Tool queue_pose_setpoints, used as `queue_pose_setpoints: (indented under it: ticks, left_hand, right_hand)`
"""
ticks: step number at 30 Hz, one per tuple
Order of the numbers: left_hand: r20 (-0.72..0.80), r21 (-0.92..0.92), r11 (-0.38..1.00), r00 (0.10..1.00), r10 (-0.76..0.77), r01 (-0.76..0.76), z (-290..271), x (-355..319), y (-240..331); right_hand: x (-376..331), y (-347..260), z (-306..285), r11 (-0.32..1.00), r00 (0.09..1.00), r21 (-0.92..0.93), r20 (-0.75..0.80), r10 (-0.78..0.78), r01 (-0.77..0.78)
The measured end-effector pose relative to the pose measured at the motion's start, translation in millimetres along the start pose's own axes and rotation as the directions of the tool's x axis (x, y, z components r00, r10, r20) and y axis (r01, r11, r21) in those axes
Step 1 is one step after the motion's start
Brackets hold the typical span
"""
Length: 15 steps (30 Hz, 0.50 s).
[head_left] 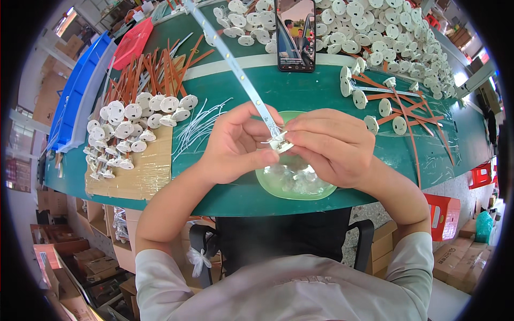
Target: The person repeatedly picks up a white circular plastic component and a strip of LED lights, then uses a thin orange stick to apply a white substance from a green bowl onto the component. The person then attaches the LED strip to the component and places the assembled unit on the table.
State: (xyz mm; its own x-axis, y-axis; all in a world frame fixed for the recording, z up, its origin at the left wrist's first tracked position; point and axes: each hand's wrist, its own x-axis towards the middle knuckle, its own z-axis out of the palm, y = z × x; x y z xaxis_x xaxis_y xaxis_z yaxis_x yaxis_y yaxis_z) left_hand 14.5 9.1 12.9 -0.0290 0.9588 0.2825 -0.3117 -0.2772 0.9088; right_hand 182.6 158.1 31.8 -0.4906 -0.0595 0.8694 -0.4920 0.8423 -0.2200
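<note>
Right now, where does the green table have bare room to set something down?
Bare green tabletop shows between the black rectangular phone and the right hand, and between the right forearm and the nearest long brown strip. Crowded: the brown cardboard sheet under white round discs, and the far right, heaped with similar discs.

Smooth, metallic-looking strip [234,65], glossy plastic bowl [292,196]

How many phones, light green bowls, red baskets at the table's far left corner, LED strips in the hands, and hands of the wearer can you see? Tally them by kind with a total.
Phone: 1
Light green bowl: 1
Red basket: 1
LED strip: 1
Left hand and right hand: 2
Total: 6
</note>
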Motion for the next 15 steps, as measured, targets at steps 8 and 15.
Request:
queue_pose_setpoints:
  ticks: [8,15]
  left_hand:
    - [-0.248,0.211,0.970,0.954,0.170,-0.118,-0.4,4.5,0.3]
    - [-0.233,0.285,0.957,0.965,0.123,-0.053,-0.9,4.2,-4.9]
  right_hand:
    - [-6.9,4.3,-10.4,0.918,0.847,-0.245,0.365,0.386,-0.313]
    - [-14.5,-0.3,-8.9,0.950,0.661,-0.092,0.699,0.275,-0.298]
